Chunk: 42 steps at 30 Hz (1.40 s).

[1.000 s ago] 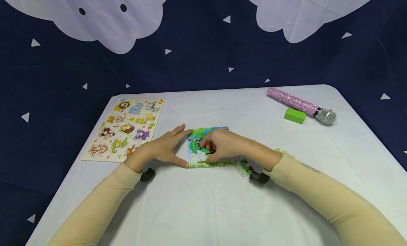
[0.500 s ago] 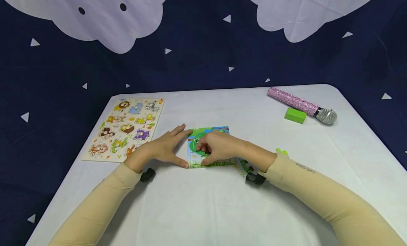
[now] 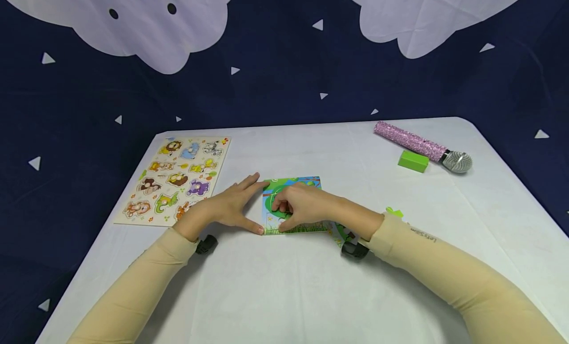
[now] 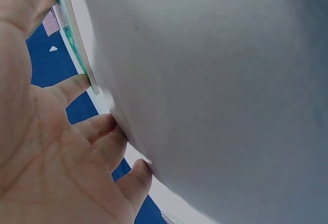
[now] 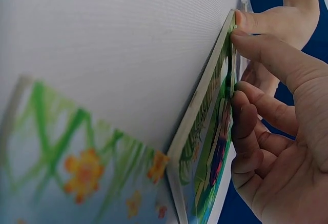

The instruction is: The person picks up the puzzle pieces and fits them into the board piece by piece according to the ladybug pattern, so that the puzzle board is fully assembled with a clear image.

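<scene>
A small picture puzzle board (image 3: 272,226) with green trees, blue sky and grass lies mid-table. My left hand (image 3: 231,205) is spread flat beside it, thumb at its near left corner and index finger at its far left corner. Over the board, my right hand (image 3: 308,203) has curled fingers, and its thumb and index finger pinch a flat puzzle piece (image 5: 221,142) against the surface. The palm hides most of that piece in the head view. A loose flowered puzzle piece (image 5: 97,167) lies by the board's right edge, partly under the right wrist.
A larger animal peg puzzle (image 3: 178,181) lies at the left. At the back right are a pink glittery microphone (image 3: 411,140) and a green block (image 3: 413,161). A bright green piece (image 3: 393,212) shows behind the right sleeve.
My right hand has slid slightly left across the board, its fingers staying on the surface. More of the bright green piece shows behind the sleeve. The left hand has stayed put.
</scene>
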{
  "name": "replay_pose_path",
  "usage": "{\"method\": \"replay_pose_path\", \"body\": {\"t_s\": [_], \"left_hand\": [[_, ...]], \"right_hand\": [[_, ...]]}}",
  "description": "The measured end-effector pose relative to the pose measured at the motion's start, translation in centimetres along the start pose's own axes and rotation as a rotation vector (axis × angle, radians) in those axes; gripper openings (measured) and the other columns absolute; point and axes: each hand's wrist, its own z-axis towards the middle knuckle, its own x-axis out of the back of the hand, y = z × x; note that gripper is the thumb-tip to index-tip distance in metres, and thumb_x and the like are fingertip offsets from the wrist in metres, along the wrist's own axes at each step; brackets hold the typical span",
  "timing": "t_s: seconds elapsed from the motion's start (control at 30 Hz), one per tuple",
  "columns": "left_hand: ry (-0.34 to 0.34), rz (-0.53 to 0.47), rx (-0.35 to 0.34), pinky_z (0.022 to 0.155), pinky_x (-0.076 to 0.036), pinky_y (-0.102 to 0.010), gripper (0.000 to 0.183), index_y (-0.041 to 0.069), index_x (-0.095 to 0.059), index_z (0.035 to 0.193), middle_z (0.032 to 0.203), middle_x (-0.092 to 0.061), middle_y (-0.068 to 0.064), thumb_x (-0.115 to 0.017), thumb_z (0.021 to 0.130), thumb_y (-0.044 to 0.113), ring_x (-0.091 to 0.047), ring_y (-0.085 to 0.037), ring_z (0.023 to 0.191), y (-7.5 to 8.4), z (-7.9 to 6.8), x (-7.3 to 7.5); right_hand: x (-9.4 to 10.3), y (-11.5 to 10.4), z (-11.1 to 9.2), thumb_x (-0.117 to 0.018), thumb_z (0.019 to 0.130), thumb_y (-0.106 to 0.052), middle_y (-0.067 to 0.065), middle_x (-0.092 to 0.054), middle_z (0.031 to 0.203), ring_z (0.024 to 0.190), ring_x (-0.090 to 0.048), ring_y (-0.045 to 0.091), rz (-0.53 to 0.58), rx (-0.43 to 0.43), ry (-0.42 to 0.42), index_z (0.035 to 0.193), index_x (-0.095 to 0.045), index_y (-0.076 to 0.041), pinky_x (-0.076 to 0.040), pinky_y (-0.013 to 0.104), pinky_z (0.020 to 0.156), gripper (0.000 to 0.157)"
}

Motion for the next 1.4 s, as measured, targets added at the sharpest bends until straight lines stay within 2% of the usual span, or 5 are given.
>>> {"method": "replay_pose_path", "body": {"t_s": [0.67,0.93,1.2,1.4], "left_hand": [[0.007,-0.008,-0.024,0.135,-0.013,-0.067,0.124,0.015,-0.019,0.173,0.182,0.000,-0.021,-0.091,0.081,0.057,-0.005,-0.042,0.169,0.1,0.0,0.0],[0.002,-0.007,-0.011,0.136,-0.012,-0.066,0.125,0.017,-0.018,0.174,0.182,0.001,-0.019,-0.091,0.081,0.058,-0.002,-0.040,0.169,0.1,0.0,0.0],[0.008,0.004,-0.008,0.135,-0.014,-0.066,0.126,0.018,-0.018,0.173,0.182,0.000,-0.020,-0.091,0.079,0.059,-0.004,-0.042,0.169,0.0,0.0,-0.1],[0.012,0.011,-0.007,0.136,-0.013,-0.065,0.127,0.018,-0.018,0.173,0.182,0.000,-0.020,-0.092,0.079,0.059,-0.004,-0.042,0.169,0.0,0.0,-0.1]], "right_hand": [[0.3,-0.3,-0.1,-0.091,0.088,-0.031,-0.006,-0.070,0.092,0.075,-0.058,0.004,-0.023,-0.007,0.007,0.117,-0.078,-0.010,-0.054,0.019,0.072,0.038],[0.3,0.0,-0.6,-0.086,0.094,-0.030,-0.006,-0.070,0.093,0.075,-0.059,0.004,0.023,0.001,0.004,0.124,-0.077,-0.010,-0.055,0.020,0.073,0.037],[0.8,0.6,-2.4,-0.084,0.095,-0.030,-0.006,-0.069,0.094,0.080,-0.059,0.006,0.015,-0.022,0.038,0.120,-0.076,-0.015,-0.054,0.023,0.073,0.031],[1.2,1.1,-4.6,-0.086,0.092,-0.034,-0.008,-0.069,0.091,0.071,-0.056,0.007,-0.008,-0.093,0.077,0.122,-0.076,-0.018,-0.051,0.026,0.068,0.035]]}}
